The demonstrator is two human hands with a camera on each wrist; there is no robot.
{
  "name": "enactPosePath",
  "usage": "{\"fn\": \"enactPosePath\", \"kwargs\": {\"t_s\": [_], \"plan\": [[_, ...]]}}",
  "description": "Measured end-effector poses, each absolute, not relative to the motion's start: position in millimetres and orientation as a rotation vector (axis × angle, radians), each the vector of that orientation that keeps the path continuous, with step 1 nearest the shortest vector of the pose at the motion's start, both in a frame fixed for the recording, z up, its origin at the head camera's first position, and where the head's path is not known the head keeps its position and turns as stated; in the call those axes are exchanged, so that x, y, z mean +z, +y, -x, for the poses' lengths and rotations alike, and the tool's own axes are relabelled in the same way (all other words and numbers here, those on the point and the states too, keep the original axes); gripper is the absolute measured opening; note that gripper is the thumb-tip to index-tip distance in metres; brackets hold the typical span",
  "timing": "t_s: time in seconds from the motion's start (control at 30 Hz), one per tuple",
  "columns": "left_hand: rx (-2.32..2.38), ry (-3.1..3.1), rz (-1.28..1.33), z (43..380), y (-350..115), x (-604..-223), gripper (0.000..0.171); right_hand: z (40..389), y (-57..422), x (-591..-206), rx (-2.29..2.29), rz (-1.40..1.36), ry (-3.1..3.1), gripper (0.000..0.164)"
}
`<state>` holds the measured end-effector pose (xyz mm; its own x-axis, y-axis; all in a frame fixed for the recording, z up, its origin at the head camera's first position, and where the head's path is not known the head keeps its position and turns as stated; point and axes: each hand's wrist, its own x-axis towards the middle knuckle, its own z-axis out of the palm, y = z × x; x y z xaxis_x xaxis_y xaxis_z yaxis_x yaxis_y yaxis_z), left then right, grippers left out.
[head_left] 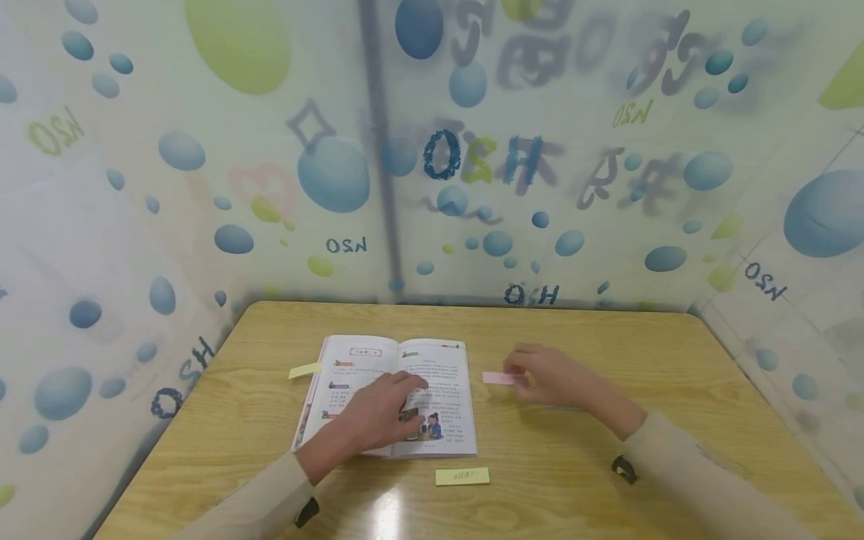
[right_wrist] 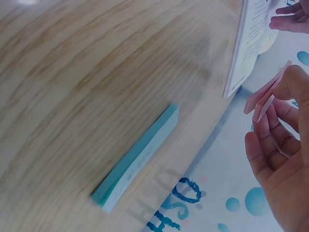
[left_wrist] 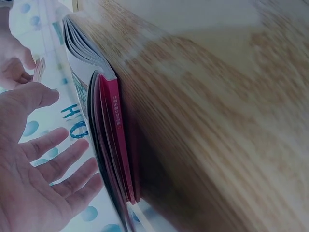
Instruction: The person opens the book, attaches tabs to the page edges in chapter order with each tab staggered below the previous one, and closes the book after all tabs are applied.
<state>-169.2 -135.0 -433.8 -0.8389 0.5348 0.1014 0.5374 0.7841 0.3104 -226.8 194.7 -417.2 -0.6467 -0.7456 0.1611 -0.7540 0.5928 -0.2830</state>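
Observation:
An open book (head_left: pixel 432 367) with printed text and a small picture lies on the wooden table. Over its pages is my left hand (head_left: pixel 381 412), fingers loosely spread; the left wrist view shows the book's red spine (left_wrist: pixel 120 140) beside that hand. To the right of the book, my right hand (head_left: pixel 550 379) pinches a pink sticky note pad (head_left: pixel 498 378) between thumb and fingers. In the right wrist view the pink pad's layers stand apart at one end. A blue-green sticky note pad (right_wrist: pixel 137 157) lies on the table near this hand, mostly hidden by it in the head view.
A yellow sticky note (head_left: pixel 305 370) sticks out from the book's left edge. Nearer me lies a yellow sticky note pad (head_left: pixel 462 477) with handwriting. Behind the wooden table (head_left: pixel 607 330) hang pale curtains (head_left: pixel 418 195) with blue and green dots.

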Motion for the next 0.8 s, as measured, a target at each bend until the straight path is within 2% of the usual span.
{"fn": "enactPosePath", "kwargs": {"t_s": [0.8], "plan": [[-0.808, -2.889, 0.84, 177, -116, -432, 0.046, 221, 152, -425, 0.661, -1.403, -2.726, 0.023]]}}
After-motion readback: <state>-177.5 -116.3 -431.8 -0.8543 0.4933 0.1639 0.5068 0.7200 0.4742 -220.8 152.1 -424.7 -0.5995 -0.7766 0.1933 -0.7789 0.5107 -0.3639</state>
